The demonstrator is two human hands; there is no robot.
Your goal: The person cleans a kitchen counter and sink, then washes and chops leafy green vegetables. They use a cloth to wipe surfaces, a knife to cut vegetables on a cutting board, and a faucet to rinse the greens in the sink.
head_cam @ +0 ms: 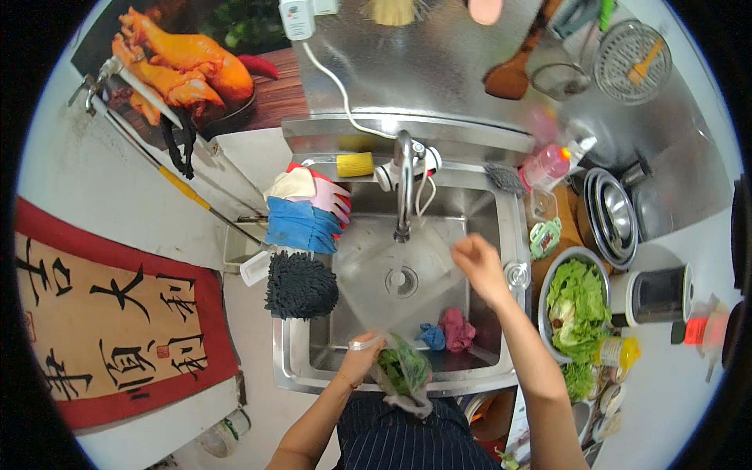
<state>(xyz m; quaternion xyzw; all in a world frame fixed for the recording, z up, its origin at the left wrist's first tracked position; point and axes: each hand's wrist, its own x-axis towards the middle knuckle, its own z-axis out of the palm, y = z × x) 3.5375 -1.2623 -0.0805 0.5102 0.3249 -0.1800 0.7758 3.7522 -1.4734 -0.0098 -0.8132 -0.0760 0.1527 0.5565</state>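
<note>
My left hand [365, 355] grips the gathered neck of a clear plastic bag [415, 404] at the front edge of the stainless steel sink [282, 358]. Dark leafy greens [399, 371] fill the bag, which hangs against a striped apron [405, 440]. Over the right side of the basin is my right hand [480, 267], its fingers pinched together. A nearly invisible sheet of clear plastic film [367, 294] appears to spread from those fingertips across the basin towards my left hand. Below the chrome faucet [404, 188], the drain [402, 282] shows through it.
Blue and pink cloths [457, 330] lie in the basin. Rubber gloves [308, 220] and a dark chenille mitt [301, 286] cover the left rim. To the right stand a metal bowl of lettuce [578, 299], nested steel bowls [614, 217] and a pink bottle [545, 167].
</note>
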